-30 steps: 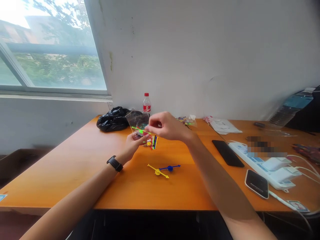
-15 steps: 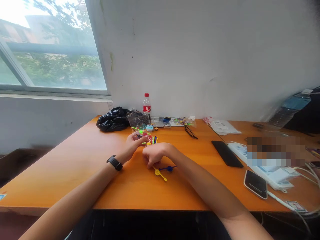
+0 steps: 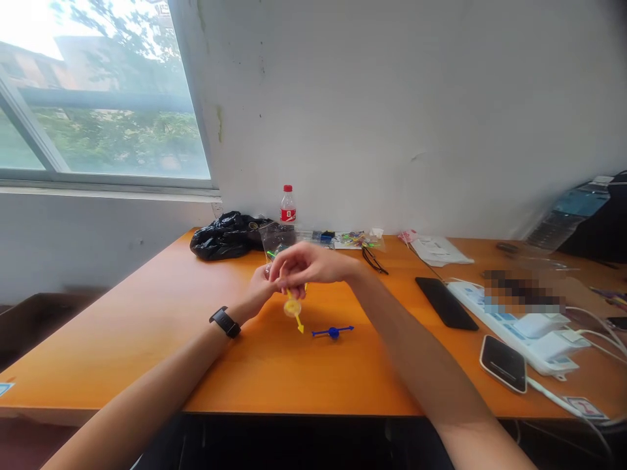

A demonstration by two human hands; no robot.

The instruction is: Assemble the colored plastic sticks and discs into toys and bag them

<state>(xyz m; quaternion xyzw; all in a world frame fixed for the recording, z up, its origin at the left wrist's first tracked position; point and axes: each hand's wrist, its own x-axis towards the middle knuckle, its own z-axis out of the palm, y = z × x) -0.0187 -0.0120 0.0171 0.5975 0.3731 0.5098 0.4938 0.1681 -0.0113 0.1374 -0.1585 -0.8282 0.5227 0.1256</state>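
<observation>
My right hand pinches one end of a yellow plastic arrow pointer, which hangs down above the orange table. My left hand, with a black watch at the wrist, sits just behind it and holds a small clear plastic bag with coloured pointers inside. A blue arrow pointer lies flat on the table to the right of the yellow one.
A black plastic bag and a red-capped bottle stand at the back by the wall. Glasses, papers, two phones, a white power strip and cables fill the right side.
My right hand came down from the bag to the yellow pointer on the table, took it by one end and lifted it up towards the bag. The blue pointer stayed put.
</observation>
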